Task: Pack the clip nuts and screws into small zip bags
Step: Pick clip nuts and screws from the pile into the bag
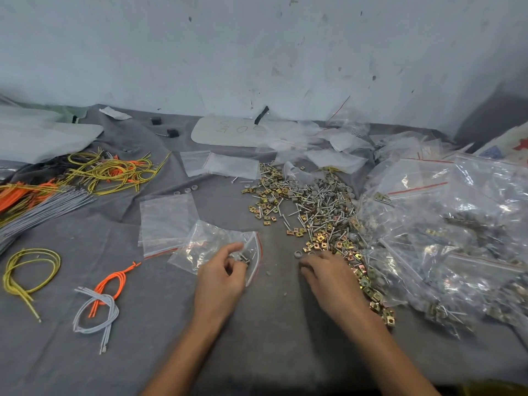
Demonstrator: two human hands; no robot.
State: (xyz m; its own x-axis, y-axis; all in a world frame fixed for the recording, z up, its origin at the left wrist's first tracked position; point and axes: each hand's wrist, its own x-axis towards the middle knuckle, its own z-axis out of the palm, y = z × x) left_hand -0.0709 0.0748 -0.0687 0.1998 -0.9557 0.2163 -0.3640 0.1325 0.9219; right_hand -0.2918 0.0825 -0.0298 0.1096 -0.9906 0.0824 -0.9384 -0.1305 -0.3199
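Head view only.

Left hand (221, 278): thumb and fingers curled, pinching the zip bag (205, 244) at its red-striped mouth. The bag lies crumpled on the grey cloth (257, 338) with a few parts glinting inside. It overlaps the empty bags (167, 221) behind it.

Right hand (328, 278): palm down at the near edge of the loose pile (314, 212), fingers bent with the tips on the cloth. Can't tell if they have anything pinched. A grey cap (298, 254) sits just beside the fingertips.

Clip nuts (320, 238) and screws (314, 201) are mixed together in that pile, right of the bag and not touching it. Filled bags (457, 238) are heaped further right, against the pile.

Risks as I see them:
- Bag mouth is held from one side only, so it could collapse and parts would land on the cloth beside it.
- Mixed pile makes a wrong count or a stray cap in the grab likely.
- Screw tips could snag or pierce the thin film.
- Right forearm lies along the pile's edge; a sweep could drag nuts off toward the table's front.
- Cloth wrinkles can hide dropped parts.
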